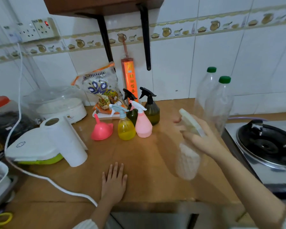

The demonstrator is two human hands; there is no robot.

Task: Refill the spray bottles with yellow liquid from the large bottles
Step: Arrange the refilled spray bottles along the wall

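My right hand (pixel 203 139) grips a blurred clear spray bottle (pixel 188 161) by its pale trigger head, held above the wooden counter (pixel 147 162). My left hand (pixel 114 180) lies flat on the counter, fingers straight. At the back stand a spray bottle with yellow liquid (pixel 126 128), a pink spray bottle (pixel 143 123) and two dark green spray bottles (pixel 153 109) with black heads. A pink funnel (pixel 101 129) sits upside down beside them. Two large clear bottles with green caps (pixel 220 103) stand at the right by the wall and look empty.
A paper towel roll (pixel 66 141), a white and green lidded appliance (pixel 31 151) and a white cord (pixel 40 176) lie at the left. A rice bag (pixel 101 90) leans on the wall. A black pan (pixel 267 141) sits on the stove at the right.
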